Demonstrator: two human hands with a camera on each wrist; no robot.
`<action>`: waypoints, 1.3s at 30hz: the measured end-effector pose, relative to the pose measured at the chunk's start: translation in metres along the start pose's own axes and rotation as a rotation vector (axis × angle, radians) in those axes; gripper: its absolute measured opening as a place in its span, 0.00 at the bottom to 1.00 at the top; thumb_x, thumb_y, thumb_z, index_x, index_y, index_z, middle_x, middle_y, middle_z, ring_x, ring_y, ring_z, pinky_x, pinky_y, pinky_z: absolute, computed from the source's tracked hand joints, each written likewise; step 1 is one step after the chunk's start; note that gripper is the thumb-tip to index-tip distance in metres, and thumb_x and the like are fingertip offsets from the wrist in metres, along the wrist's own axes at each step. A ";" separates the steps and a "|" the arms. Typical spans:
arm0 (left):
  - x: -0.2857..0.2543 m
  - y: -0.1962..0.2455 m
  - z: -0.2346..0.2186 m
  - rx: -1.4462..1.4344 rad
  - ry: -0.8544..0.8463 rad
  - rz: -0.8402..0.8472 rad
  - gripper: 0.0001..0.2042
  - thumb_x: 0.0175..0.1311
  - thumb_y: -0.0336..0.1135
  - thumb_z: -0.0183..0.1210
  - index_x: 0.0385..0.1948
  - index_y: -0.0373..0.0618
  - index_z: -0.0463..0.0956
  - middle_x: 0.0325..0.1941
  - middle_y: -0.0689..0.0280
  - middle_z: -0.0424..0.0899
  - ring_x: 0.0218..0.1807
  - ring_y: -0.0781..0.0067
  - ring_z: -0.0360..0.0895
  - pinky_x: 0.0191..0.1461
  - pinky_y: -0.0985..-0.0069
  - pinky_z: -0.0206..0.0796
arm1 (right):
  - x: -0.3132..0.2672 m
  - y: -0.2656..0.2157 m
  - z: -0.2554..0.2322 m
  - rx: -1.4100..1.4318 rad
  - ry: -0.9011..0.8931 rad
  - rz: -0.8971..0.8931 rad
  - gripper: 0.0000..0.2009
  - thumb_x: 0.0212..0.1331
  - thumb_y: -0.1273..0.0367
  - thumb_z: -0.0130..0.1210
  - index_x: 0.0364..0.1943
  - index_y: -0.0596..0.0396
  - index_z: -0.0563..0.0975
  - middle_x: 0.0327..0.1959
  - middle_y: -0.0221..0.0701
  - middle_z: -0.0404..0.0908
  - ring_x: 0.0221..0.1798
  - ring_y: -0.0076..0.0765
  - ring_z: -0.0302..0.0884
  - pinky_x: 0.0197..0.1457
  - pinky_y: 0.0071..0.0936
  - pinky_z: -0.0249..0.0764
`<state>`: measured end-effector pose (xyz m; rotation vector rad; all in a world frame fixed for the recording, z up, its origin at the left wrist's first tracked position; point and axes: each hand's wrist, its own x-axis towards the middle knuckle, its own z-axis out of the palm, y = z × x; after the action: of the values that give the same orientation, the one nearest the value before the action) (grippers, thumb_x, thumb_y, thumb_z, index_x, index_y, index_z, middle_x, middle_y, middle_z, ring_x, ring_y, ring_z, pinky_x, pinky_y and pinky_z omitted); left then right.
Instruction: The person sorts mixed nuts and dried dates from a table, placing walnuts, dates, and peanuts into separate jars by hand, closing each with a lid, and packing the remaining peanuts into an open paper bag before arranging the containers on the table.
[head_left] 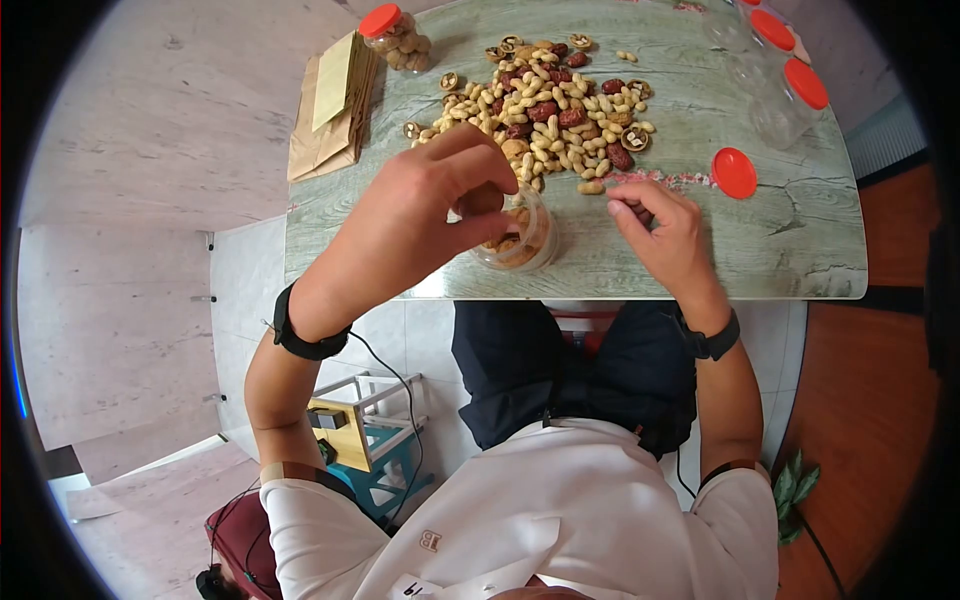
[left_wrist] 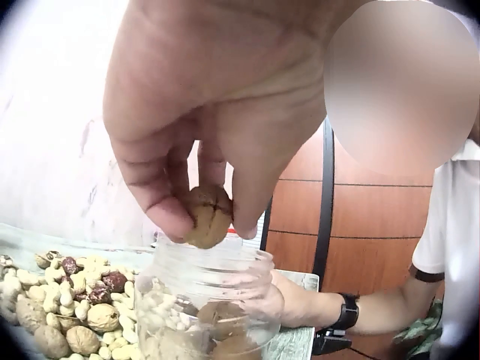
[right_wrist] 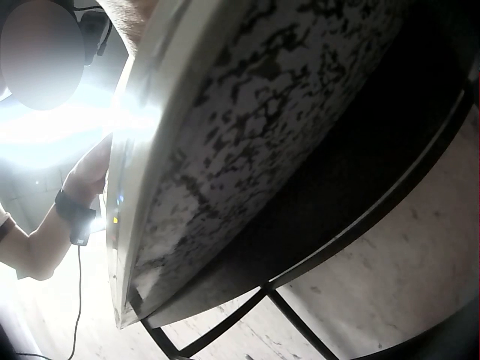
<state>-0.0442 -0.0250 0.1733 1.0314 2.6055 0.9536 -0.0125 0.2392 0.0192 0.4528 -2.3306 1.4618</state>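
My left hand (head_left: 445, 195) pinches a walnut (left_wrist: 208, 217) between thumb and fingers, right over the mouth of a clear plastic jar (left_wrist: 206, 285). In the head view this jar (head_left: 545, 240) stands near the table's front edge, with walnuts in its bottom. My right hand (head_left: 665, 235) rests at the table to the right of the jar, its fingers loosely curled. Just beyond its fingertips lies a single peanut (head_left: 590, 187). The right wrist view mostly shows the table's underside (right_wrist: 247, 127), with the left forearm (right_wrist: 52, 232) at its left.
A heap of peanuts (head_left: 560, 140), red dates and walnuts covers the table's middle. At the back left stand a red-lidded jar of walnuts (head_left: 405, 48) and paper bags (head_left: 335, 140). Red-lidded clear jars (head_left: 785, 115) line the right side, near a loose red lid (head_left: 734, 173).
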 end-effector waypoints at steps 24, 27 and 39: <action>-0.052 -0.071 0.146 -0.411 0.609 -0.090 0.58 0.47 0.37 0.83 0.79 0.38 0.50 0.71 0.53 0.73 0.73 0.59 0.71 0.76 0.64 0.63 | 0.034 -0.037 -0.029 -0.052 -0.168 0.077 0.10 0.62 0.76 0.65 0.46 0.58 0.84 0.38 0.35 0.87 0.37 0.28 0.86 0.40 0.23 0.80; -0.049 -0.080 0.157 -0.515 0.640 -0.022 0.57 0.48 0.33 0.82 0.79 0.39 0.49 0.71 0.52 0.73 0.73 0.60 0.71 0.76 0.64 0.63 | 0.087 -0.055 -0.044 -0.260 -0.202 -0.048 0.11 0.61 0.73 0.65 0.47 0.59 0.84 0.40 0.35 0.87 0.40 0.31 0.86 0.42 0.25 0.80; -0.050 -0.077 0.154 -0.411 0.681 -0.030 0.50 0.45 0.35 0.83 0.73 0.39 0.61 0.68 0.54 0.76 0.70 0.57 0.75 0.73 0.64 0.65 | 0.252 0.048 0.032 -0.604 -0.475 -0.089 0.15 0.61 0.64 0.63 0.48 0.56 0.85 0.49 0.43 0.88 0.50 0.51 0.86 0.57 0.46 0.79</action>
<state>0.0096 -0.0242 0.0022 0.6275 2.6787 2.0113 -0.2616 0.2098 0.0827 0.7695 -2.9011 0.5840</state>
